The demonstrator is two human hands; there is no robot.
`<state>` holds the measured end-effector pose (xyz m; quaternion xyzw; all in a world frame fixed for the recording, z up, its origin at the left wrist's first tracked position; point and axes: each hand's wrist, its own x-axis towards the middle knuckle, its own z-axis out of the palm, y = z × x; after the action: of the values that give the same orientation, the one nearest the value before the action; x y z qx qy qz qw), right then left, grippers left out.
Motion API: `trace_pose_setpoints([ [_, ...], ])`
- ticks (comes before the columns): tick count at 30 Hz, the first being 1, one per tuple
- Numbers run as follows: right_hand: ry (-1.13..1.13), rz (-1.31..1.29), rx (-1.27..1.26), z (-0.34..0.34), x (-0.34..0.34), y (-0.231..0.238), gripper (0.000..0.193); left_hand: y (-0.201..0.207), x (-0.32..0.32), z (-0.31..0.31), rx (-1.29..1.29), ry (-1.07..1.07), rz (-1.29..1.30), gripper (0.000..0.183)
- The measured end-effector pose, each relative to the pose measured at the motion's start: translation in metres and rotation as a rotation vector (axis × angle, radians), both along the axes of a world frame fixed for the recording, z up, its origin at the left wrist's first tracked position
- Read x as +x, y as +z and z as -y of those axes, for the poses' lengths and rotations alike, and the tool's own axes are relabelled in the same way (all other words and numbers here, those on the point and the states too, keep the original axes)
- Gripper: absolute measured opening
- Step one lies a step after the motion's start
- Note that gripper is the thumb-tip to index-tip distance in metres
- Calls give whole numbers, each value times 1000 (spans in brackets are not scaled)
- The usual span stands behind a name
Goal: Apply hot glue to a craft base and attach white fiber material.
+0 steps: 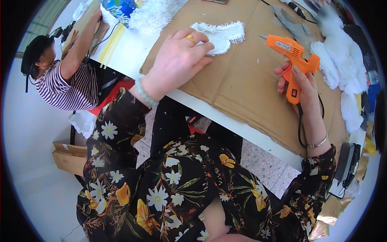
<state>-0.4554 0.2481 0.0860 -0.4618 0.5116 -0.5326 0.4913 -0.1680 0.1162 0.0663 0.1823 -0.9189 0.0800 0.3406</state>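
Note:
My right hand (304,86) is wrapped round the handle of an orange hot glue gun (297,60), its fingers by the trigger. The gun's metal nozzle points left, above the cardboard, and a black cord runs down from its handle. My left hand (177,58) has its fingers bent together at the left edge of a white, fringed fabric piece (225,38), which lies on the brown cardboard (238,80). Part of the fabric's near left edge is hidden behind those fingers.
A blue can (119,11) and fluffy white material (151,16) stand at the far left beside pale yellow sticks (115,42). More white plush pieces (344,60) lie on the right. At the left, another person (66,80) in a striped shirt reaches over the table.

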Motion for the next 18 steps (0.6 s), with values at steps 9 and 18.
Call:
trace_pose_setpoints([
  [9,5,-10,0,-1,2,0,31,8,-10,-2,-111,-42,115,5],
  [18,13,-25,4,1,4,2,33,13,-1,-31,91,68,28,24],
])
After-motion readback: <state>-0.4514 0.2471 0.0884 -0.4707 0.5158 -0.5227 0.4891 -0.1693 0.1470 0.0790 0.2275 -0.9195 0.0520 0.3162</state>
